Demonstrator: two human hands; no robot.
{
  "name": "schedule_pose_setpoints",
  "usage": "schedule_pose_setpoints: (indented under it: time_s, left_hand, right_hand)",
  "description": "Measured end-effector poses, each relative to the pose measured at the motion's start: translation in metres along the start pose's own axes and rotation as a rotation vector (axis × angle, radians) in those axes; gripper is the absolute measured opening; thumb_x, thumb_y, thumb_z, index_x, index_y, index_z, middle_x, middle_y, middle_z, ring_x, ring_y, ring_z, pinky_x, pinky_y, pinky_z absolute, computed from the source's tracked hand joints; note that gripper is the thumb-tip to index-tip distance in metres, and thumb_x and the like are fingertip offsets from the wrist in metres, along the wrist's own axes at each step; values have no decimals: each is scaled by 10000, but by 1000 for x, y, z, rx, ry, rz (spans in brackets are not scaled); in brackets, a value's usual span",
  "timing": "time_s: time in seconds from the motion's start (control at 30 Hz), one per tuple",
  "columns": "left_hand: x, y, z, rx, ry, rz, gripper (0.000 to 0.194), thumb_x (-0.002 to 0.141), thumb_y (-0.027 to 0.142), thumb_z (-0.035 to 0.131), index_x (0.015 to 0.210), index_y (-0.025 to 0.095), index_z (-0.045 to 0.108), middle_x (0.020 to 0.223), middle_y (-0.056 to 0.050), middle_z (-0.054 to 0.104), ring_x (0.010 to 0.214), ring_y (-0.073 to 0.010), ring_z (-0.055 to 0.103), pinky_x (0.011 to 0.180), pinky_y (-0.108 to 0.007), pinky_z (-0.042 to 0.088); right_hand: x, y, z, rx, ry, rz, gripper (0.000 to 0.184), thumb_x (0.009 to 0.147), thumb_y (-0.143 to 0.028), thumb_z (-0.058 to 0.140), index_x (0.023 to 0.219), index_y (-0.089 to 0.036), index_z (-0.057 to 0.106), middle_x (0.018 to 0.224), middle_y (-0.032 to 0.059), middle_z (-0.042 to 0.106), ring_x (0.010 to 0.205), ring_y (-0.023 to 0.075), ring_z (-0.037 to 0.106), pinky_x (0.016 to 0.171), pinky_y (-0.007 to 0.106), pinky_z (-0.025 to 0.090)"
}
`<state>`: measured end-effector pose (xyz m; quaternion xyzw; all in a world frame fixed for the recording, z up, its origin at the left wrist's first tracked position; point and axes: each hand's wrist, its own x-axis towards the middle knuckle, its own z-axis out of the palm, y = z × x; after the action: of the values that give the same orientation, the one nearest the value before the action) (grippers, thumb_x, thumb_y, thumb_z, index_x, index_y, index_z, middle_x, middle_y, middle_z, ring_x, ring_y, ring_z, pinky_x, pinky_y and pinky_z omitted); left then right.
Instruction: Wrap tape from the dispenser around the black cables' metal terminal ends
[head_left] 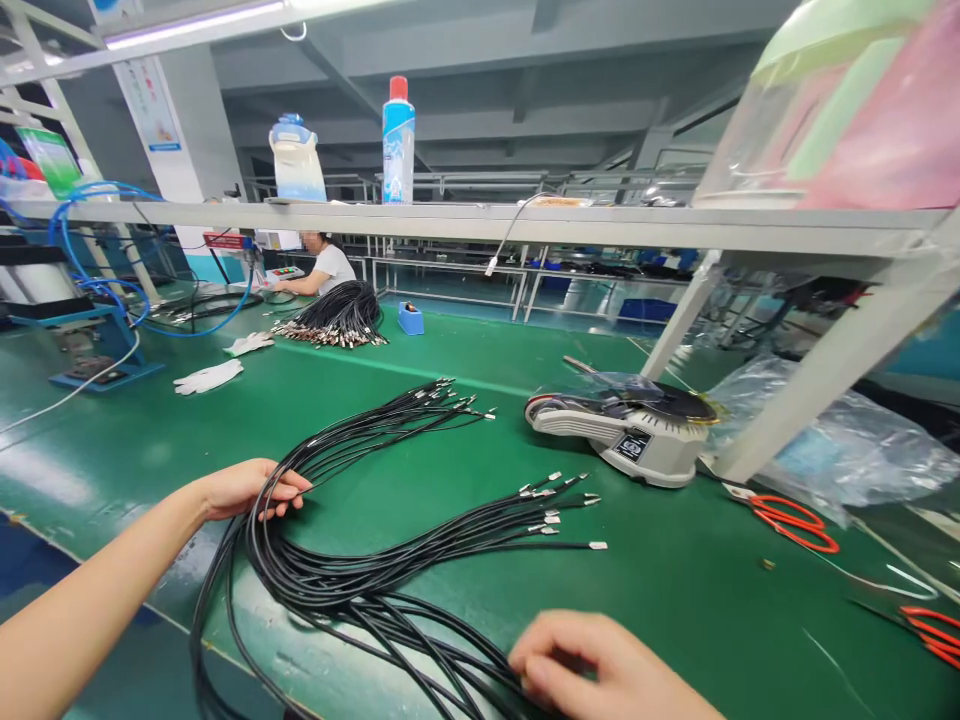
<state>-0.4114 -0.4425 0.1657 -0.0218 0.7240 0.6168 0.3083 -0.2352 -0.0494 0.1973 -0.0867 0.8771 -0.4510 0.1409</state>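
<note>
A loose bundle of black cables with small silvery end connectors lies curved across the green workbench. My left hand is closed round the bend of the bundle, thumb and fingers on the strands. At the bottom of the view, my right hand has its fingers curled onto the lower strands, which run out of frame beneath it. The fingertips there are partly hidden. One group of connector ends points up and right from my left hand; another fans out toward the bench's middle.
A tape dispenser stands at right, near orange-handled scissors and a shelf post. White gloves, a second cable pile and a blue press are at left. A shelf spans above; a co-worker sits beyond.
</note>
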Motion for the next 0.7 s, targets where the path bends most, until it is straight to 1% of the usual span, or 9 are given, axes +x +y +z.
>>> schedule_pose_setpoints:
  time_s: [0.13,0.2,0.27,0.37,0.43,0.5,0.57,0.63,0.7]
  left_hand:
    - [4,-5,-3,-25,12,17,347,553,267,808,849,115,714,699,-66,673,524,-92,559,445,-175,445]
    - [5,-6,-3,-37,16,30,346,553,265,806,850,114,714,695,-61,671,515,-85,552,452,-176,445]
    - [6,-7,-3,-44,19,41,347,557,269,802,856,116,713,699,-58,672,508,-81,546,450,-178,441]
    - [5,-7,-2,-44,31,53,357,555,277,799,857,109,708,696,-60,673,483,-79,535,434,-187,430]
    - [4,-7,1,-38,47,58,374,551,281,799,857,91,699,699,-81,677,481,-98,550,434,-208,439]
    - [2,-6,4,-39,91,73,415,576,299,779,905,71,673,745,-125,688,549,-154,612,496,-255,488]
    - [-1,-5,9,-47,187,120,476,664,351,701,1035,69,603,849,-166,690,704,-213,662,627,-311,529]
    - [-4,-6,13,-40,313,186,531,774,412,558,1184,85,478,947,-170,674,834,-223,661,737,-338,523]
    - [-4,-9,17,17,426,238,572,809,425,490,1269,106,370,936,-134,669,833,-219,654,753,-352,513]
  right_hand:
    - [80,-18,5,-211,9,-132,242,806,-225,470,749,-198,704,736,14,703,681,162,618,631,221,457]
    - [125,-27,20,-303,76,-180,253,808,-197,464,841,-199,715,813,23,720,751,170,636,696,236,463]
    - [166,-36,41,-333,118,-194,302,822,-205,461,1040,-206,669,892,41,718,820,187,640,748,267,459]
    - [210,-51,73,-361,133,-229,386,819,-202,488,1192,-251,577,952,41,713,912,212,629,808,310,443]
    - [228,-57,90,-364,114,-249,340,792,-205,542,1117,-255,626,962,47,714,962,231,618,843,332,430]
    - [238,-60,99,-343,105,-253,231,783,-212,566,980,-232,684,959,64,715,989,242,610,879,360,416]
    - [244,-59,101,-289,121,-243,174,799,-214,555,901,-200,695,962,78,711,1008,245,601,921,406,393]
    - [248,-56,99,-201,155,-228,165,801,-188,548,883,-190,692,966,79,708,1033,248,590,961,446,362]
    - [251,-54,95,-76,189,-208,171,779,-142,551,852,-199,695,956,69,712,1031,248,596,973,445,366]
